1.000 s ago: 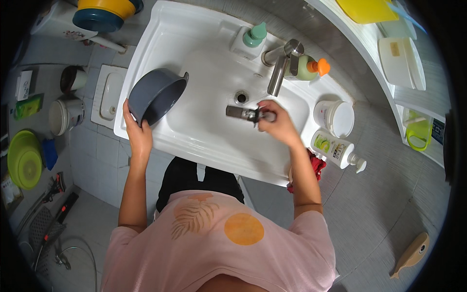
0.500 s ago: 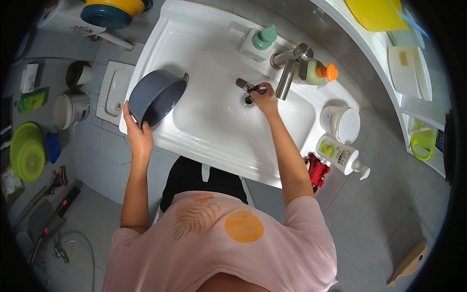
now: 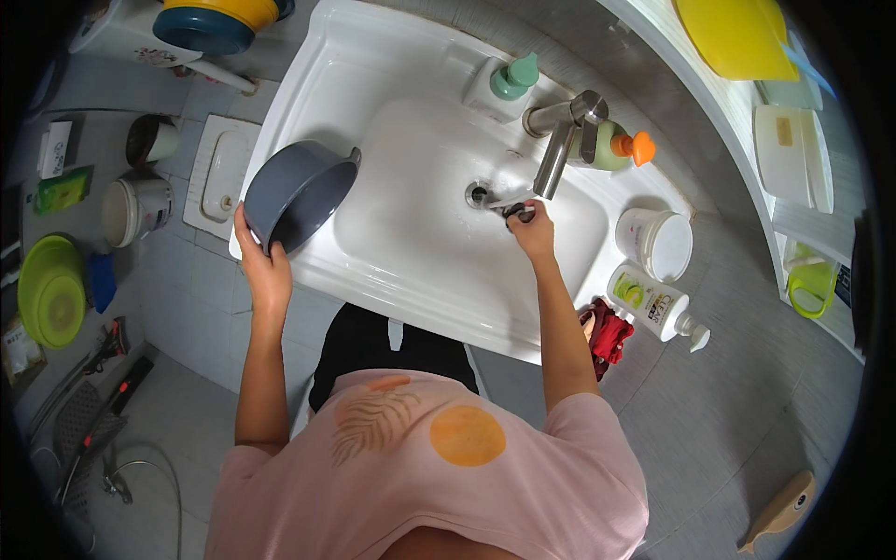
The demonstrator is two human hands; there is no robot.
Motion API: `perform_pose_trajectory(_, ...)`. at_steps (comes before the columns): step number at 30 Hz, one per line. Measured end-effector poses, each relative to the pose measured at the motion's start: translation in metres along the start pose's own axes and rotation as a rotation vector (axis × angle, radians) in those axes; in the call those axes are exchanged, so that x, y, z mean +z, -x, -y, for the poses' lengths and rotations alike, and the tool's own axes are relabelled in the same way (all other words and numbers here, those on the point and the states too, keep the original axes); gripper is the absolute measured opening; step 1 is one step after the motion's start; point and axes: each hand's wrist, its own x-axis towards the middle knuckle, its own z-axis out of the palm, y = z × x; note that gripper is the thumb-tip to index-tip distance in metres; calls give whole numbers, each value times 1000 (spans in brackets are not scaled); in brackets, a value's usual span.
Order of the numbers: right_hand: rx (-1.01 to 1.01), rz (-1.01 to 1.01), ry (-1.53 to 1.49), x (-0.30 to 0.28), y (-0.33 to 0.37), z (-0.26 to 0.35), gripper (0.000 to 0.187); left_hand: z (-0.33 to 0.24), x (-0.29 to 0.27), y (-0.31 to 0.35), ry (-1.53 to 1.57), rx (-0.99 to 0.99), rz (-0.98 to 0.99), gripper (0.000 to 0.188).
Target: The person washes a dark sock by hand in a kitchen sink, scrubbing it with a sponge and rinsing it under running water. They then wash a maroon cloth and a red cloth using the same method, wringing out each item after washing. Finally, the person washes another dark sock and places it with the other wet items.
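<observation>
A grey basin [image 3: 280, 191] with a small lug on its rim leans tilted over the left side of the white sink [image 3: 420, 271]. My left hand [image 3: 266, 266] is closed on the basin's near edge. Inside the sink, close to the drain [image 3: 478, 194], my right hand [image 3: 536, 233] grips a small dark-and-light tool [image 3: 516, 213]. A narrow pale part reaches from it toward the drain; its exact kind is not clear. Just above that hand is the spout of the metal faucet [image 3: 553, 163].
Behind the sink stand a green-topped pump bottle [image 3: 513, 79] and an orange-topped one [image 3: 635, 147]. On the right are a white tub [image 3: 655, 245], a white pump bottle [image 3: 649, 301] and a red cloth [image 3: 609, 336]. A white shelf [image 3: 747, 140] rises at the far right.
My right hand has moved right and toward me with the tool, uncovering the drain. The tool has turned. My left hand and the basin stay nearly in place.
</observation>
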Motion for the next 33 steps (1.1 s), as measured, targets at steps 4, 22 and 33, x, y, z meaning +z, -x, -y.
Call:
perform_pose_trajectory(4, -212, -27, 145, 6, -7, 8, 31, -8, 7, -3, -13, -5, 43, 68)
perform_pose_trajectory(22, 396, 344, -202, 85, -57, -41, 29, 9, 1, -3, -7, -13, 44, 68)
perform_pose_trajectory(33, 348, 171, 47, 76, -47, -28, 39, -24, 39, -8, 140, -163, 405, 67)
